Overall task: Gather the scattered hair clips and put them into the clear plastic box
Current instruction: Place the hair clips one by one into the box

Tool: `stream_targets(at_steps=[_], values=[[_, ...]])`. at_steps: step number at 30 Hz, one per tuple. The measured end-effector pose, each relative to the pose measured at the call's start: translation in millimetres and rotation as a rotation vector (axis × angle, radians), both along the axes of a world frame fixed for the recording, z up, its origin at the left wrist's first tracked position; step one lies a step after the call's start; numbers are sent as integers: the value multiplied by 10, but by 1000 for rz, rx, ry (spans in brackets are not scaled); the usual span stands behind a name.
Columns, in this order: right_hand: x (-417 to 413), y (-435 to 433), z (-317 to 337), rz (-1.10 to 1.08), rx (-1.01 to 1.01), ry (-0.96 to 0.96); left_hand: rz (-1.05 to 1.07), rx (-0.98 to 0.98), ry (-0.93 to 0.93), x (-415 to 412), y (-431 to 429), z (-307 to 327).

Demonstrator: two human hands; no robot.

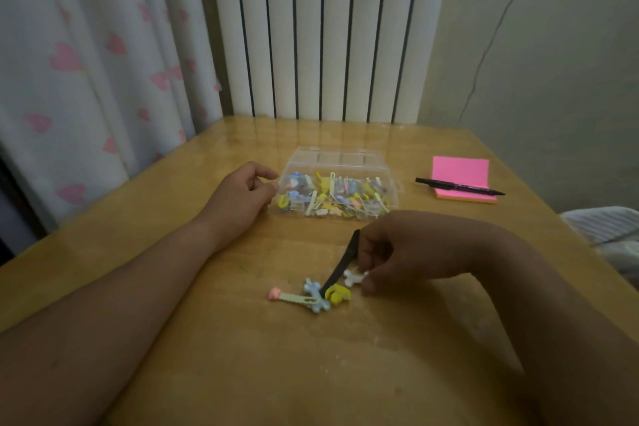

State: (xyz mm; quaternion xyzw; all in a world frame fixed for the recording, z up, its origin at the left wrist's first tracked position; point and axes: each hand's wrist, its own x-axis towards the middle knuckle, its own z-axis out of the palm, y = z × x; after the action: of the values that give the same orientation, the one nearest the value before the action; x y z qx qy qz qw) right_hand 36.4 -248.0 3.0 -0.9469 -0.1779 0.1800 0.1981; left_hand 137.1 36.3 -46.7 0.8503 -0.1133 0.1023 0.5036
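In dim light a glossy wooden table [242, 356] stands before a white ribbed radiator [328, 28], a white curtain [86, 62] with pink hearts to its left, a plain pale wall [560, 45] to its right crossed by what may be a cable [481, 59].

The left forearm [138, 287] is coming in from 8 o'clock and lying flat, pointing toward 1 o'clock. The left hand [242, 194] is resting on its side, fingers loosely curled and holding nothing. The right forearm [536, 287] is reaching in from 4 o'clock, wrist bending down. The right hand [397, 249] is pointing toward 9 o'clock, its fingers pinching a slim black piece [342, 263].
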Motion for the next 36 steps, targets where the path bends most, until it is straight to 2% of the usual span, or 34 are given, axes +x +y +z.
stream_targets(at_steps=[6, 11, 23, 28, 36], values=[[36, -62, -28, -19, -31, -20, 0, -7, -4, 26, 21, -16], [67, -165, -13, -49, 20, -42, 6, -15, -3, 52, 30, -27], [152, -370, -78, -150, 294, -43, -30, -52, 7, 126, 44, -50], [163, -273, -115, -227, 458, -131, -71, -46, 5, 102, 19, -38], [267, -158, -175, -485, 637, -384, -108, -75, -3, 180, 26, -95]])
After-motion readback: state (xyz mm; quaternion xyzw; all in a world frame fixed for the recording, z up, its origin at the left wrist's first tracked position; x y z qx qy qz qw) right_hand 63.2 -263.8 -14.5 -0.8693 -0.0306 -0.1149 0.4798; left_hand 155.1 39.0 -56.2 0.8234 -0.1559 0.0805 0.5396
